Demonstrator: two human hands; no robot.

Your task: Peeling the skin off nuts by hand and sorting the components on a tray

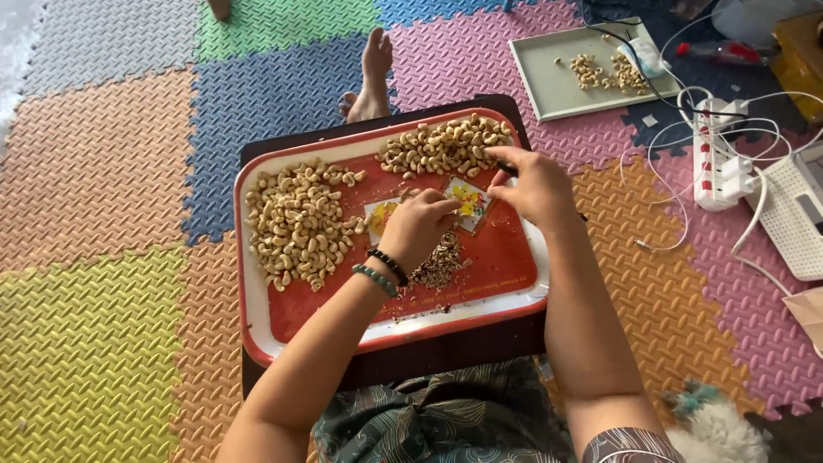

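A red tray with a white rim (pixel 257 326) rests on a dark board on my lap. On it lie a big pile of pale cashew nuts (pixel 300 225) at the left, a second pile of browner nuts (pixel 441 144) at the top, and a heap of dark peel scraps (pixel 439 266) near the middle. My left hand (pixel 416 227), with two bead bracelets at the wrist, is closed around a nut over the tray's middle. My right hand (pixel 531 184) holds a small dark tool just right of it, close to the left fingertips.
A grey tray (pixel 549 86) with a few nuts lies at the back right. A white power strip (pixel 716 163) with cables and a white device (pixel 797 219) sit to the right. My bare foot (pixel 370 77) stretches out beyond the tray on the coloured foam mats. A fluffy white thing (pixel 716 429) is at bottom right.
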